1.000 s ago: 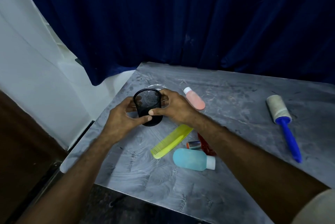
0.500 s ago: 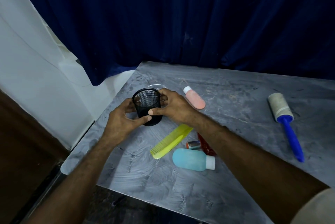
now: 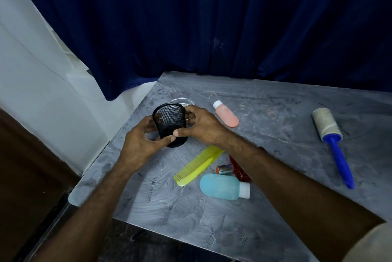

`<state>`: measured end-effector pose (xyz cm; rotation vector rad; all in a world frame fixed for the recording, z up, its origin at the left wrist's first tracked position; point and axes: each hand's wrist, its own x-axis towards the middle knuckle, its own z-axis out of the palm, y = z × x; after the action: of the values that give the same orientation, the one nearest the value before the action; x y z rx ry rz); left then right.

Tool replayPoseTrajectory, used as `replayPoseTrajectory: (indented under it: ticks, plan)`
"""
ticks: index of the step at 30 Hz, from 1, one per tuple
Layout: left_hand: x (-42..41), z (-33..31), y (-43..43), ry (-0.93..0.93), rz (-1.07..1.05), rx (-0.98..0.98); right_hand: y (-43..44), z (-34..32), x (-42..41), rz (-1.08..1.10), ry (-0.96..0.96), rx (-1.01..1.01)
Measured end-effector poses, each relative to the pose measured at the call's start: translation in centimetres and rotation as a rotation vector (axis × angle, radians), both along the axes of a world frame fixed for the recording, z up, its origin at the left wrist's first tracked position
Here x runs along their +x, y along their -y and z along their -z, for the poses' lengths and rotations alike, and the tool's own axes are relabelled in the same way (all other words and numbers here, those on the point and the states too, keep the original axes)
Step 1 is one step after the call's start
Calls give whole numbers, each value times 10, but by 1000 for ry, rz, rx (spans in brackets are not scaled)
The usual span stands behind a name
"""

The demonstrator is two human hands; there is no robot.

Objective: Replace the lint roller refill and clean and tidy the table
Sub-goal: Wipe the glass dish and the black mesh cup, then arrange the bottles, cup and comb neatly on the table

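A black mesh cup (image 3: 169, 122) stands at the table's left side, tilted slightly toward me. My left hand (image 3: 141, 142) grips its near left wall and my right hand (image 3: 200, 124) grips its right wall. The lint roller (image 3: 327, 127), with a dirty grey roll and a blue handle, lies far right on the grey table (image 3: 275, 208), away from both hands. A yellow comb (image 3: 198, 165), a blue bottle (image 3: 221, 186) and a pink bottle (image 3: 227, 115) lie around my right forearm.
A clear round dish (image 3: 182, 100) sits just behind the cup. A small metallic tube (image 3: 224, 169) and a red item (image 3: 238, 169) lie partly under my right forearm. A dark blue curtain (image 3: 212, 24) hangs behind the table; a white wall (image 3: 31, 83) is at left.
Both hands stay on the mesh cup, which has barely shifted. The view has moved slightly.
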<state>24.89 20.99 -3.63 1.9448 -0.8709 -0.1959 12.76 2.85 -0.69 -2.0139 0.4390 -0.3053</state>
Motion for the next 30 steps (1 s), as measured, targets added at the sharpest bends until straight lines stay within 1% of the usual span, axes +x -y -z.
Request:
replayPoseTrajectory:
  ticks: [3,5,6,8,10,12,13,14,18,20,21,23,24,27,30]
  plan:
    - [-3,-6,-4,-32,32,-8,10,-3,-6,22,-40,9]
    - [-4,-14,-13,-89,30,-72,23,-5,-12,108,-26,-18]
    - [-6,-18,-18,-97,3,-119,31,-5,-14,168,-8,-72]
    - [-12,-27,-27,-53,-73,-224,44,-5,-14,273,13,-142]
    - [-26,-37,-30,12,-122,-337,47,-3,-6,314,12,-80]
    - [-46,-45,-27,62,-109,-416,42,-2,4,305,-27,9]
    - [-57,-49,-24,77,-86,-437,41,-1,8,299,-50,-18]
    - [-66,-50,-22,83,-59,-449,41,-1,11,297,-70,-104]
    - [-98,-49,-18,48,33,-441,55,-13,3,408,-132,-617]
    - [-107,-44,-15,23,51,-410,67,-17,-4,459,-230,-757]
    - [-111,-41,-12,13,54,-393,71,-17,-7,462,-306,-785]
    - [-116,-35,-5,-4,55,-356,75,-14,-13,428,-448,-780]
    - [-118,-33,-2,-11,59,-343,76,-12,-15,410,-480,-771]
    - [-122,-29,6,-29,88,-329,78,-11,-21,385,-460,-801]
    - [-122,-29,10,-43,117,-306,84,-25,-42,426,-445,-833]
